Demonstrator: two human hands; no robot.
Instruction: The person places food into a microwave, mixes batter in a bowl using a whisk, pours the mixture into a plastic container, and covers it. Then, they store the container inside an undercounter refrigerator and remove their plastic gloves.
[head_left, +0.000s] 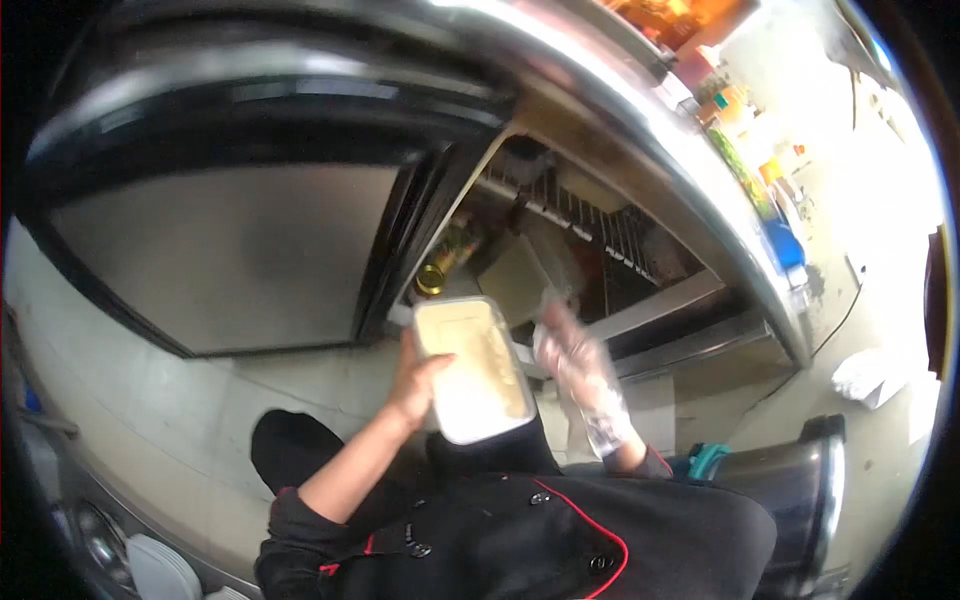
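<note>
A rectangular container (470,370) with pale, cream-coloured contents is in front of my body, near the open refrigerator (655,315). My left hand (418,383) grips its left side, with the thumb over the rim. To the right of the container is my right hand (575,365), in a clear plastic glove and smeared by motion; its fingers point toward the refrigerator opening, and whether they hold anything is unclear. Just beyond the container, a jar with a gold lid (430,279) and a pale flat-topped box (515,281) sit inside the refrigerator.
The refrigerator door (230,250) stands open on the left. Wire racks (580,220) show inside. A steel bin (780,490) is at the lower right, with crumpled white plastic (870,378) beyond it. Bottles (735,103) line the upper right. Stacked plates (160,570) are at the lower left.
</note>
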